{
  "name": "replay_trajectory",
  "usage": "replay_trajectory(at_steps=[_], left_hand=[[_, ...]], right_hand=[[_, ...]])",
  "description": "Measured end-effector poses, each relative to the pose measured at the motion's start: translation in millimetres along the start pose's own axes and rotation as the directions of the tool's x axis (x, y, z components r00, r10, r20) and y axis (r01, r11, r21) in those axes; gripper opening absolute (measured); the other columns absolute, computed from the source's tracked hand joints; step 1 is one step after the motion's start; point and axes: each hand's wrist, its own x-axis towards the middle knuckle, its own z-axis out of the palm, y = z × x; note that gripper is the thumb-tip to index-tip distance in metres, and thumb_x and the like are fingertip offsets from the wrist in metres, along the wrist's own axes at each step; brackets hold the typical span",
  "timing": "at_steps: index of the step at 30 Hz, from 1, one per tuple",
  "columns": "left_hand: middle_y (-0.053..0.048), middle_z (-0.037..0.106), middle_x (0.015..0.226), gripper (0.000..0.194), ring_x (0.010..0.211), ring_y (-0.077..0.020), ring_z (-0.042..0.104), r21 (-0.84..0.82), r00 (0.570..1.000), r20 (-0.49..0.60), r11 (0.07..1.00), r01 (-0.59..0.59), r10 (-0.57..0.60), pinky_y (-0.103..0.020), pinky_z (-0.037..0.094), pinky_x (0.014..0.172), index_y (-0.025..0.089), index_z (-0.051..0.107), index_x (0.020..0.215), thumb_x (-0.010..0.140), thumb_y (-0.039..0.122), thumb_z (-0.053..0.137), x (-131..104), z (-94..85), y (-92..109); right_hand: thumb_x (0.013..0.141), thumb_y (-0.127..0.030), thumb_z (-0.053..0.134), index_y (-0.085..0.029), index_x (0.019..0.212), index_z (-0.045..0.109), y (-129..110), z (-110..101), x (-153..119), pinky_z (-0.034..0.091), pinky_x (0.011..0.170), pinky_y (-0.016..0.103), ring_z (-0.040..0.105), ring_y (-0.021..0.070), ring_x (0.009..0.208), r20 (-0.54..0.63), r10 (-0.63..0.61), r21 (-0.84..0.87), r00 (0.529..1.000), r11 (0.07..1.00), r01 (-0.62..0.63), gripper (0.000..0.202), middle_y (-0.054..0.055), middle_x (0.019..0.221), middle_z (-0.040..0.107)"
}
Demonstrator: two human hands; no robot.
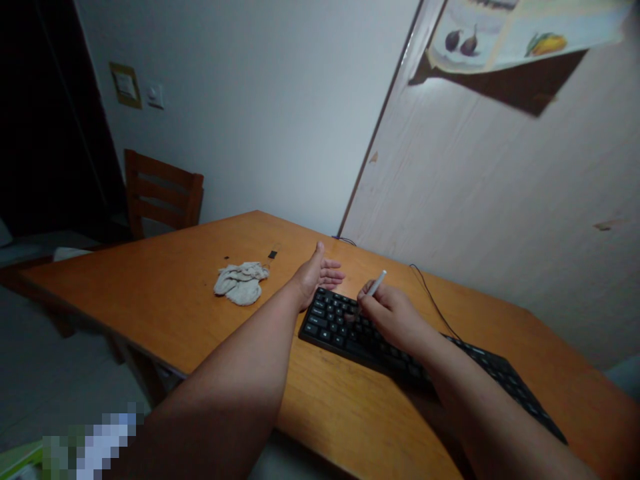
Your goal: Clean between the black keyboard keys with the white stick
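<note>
A black keyboard (325, 333) lies slantwise on the wooden table, running from the middle toward the lower right. Over its left part, my right hand (387, 307) grips a small brush (377, 283) by its white handle. The brush's brownish tip points down at the keys, partly blurred. My left hand (320, 277) is by the keyboard's far left corner, thumb up and fingers stretched out, with nothing in it. My right forearm covers much of the keyboard's middle.
A crumpled grey cloth (241, 283) lies on the table (165, 293) to the left, with a small black tag-like piece (273, 255) behind it. The keyboard's cable (430, 293) runs toward the wall. A wooden chair (163, 190) stands at the far left.
</note>
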Motion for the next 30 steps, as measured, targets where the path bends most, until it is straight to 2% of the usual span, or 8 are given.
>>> replay_trajectory(at_steps=[6,10,13,15,18,21,26,30], left_hand=[[-0.018,0.069,0.107,0.085,0.099,-0.0268,0.065,0.006,1.000,0.008,1.000,-0.002,0.002,-0.033,0.050,0.082,0.013,0.061,0.108,0.081,0.083,0.020,2,-1.0,-1],[-0.018,0.070,0.106,0.084,0.099,-0.0276,0.065,0.011,1.000,0.014,1.000,-0.009,0.009,-0.035,0.050,0.083,0.014,0.061,0.107,0.081,0.083,0.020,3,-1.6,-2],[-0.017,0.070,0.105,0.084,0.098,-0.0274,0.065,0.015,1.000,0.018,1.000,-0.011,0.011,-0.035,0.050,0.083,0.014,0.061,0.106,0.081,0.083,0.021,3,-2.1,-2],[-0.017,0.070,0.105,0.084,0.098,-0.0271,0.065,0.018,1.000,0.020,1.000,-0.013,0.012,-0.035,0.050,0.082,0.014,0.061,0.106,0.081,0.083,0.021,3,-2.3,-3],[-0.017,0.069,0.105,0.083,0.098,-0.0270,0.065,0.020,0.999,0.028,1.000,-0.021,0.020,-0.034,0.049,0.082,0.014,0.061,0.107,0.082,0.082,0.021,3,-2.3,-3],[-0.017,0.069,0.104,0.082,0.098,-0.0269,0.065,0.019,0.999,0.035,1.000,-0.024,0.024,-0.034,0.049,0.082,0.014,0.061,0.106,0.082,0.082,0.021,3,-2.8,-3],[-0.016,0.070,0.102,0.082,0.095,-0.0262,0.065,0.035,0.999,0.043,0.999,-0.024,0.023,-0.034,0.049,0.081,0.015,0.061,0.105,0.081,0.083,0.023,6,-3.4,-4],[-0.016,0.070,0.102,0.082,0.092,-0.0259,0.066,0.066,0.999,0.040,0.997,-0.026,0.024,-0.033,0.050,0.079,0.014,0.061,0.105,0.081,0.083,0.023,6,-1.6,-3]], right_hand=[[0.087,-0.029,0.046,-0.021,0.071,0.056,0,-7,0,0.035,0.058,0.028,0.057,0.0183,0.065,0.014,0.002,-0.170,1.000,0.985,0.000,0.021,0.003,0.068,0.065],[0.085,-0.028,0.047,-0.021,0.066,0.055,-1,-15,0,0.032,0.055,0.028,0.056,0.0188,0.060,-0.081,0.062,-0.284,0.995,0.955,-0.083,0.021,0.003,0.062,0.063],[0.086,-0.029,0.046,-0.021,0.067,0.056,-3,-20,0,0.034,0.057,0.029,0.057,0.0192,0.061,-0.164,0.053,-0.238,0.985,0.967,-0.091,0.023,0.003,0.062,0.062],[0.087,-0.030,0.045,-0.020,0.070,0.057,-4,-21,0,0.036,0.057,0.028,0.057,0.0186,0.062,-0.179,0.044,-0.154,0.983,0.985,-0.072,0.023,0.003,0.063,0.062],[0.088,-0.032,0.045,-0.020,0.073,0.057,-2,-16,0,0.037,0.057,0.027,0.057,0.0174,0.062,-0.119,0.040,-0.025,0.992,0.999,-0.043,0.024,0.001,0.064,0.061],[0.089,-0.032,0.043,-0.020,0.073,0.057,3,-12,0,0.037,0.057,0.026,0.058,0.0169,0.064,-0.044,0.033,0.001,0.998,0.999,-0.033,0.024,0.001,0.066,0.062],[0.084,-0.027,0.046,-0.020,0.067,0.056,8,-15,1,0.033,0.057,0.027,0.057,0.0175,0.063,-0.008,0.071,-0.179,0.997,0.981,-0.072,0.020,0.002,0.065,0.063],[0.083,-0.027,0.050,-0.021,0.066,0.058,2,-20,-2,0.030,0.057,0.028,0.055,0.0180,0.060,-0.007,0.103,-0.296,0.995,0.950,-0.100,0.020,0.004,0.065,0.065]])
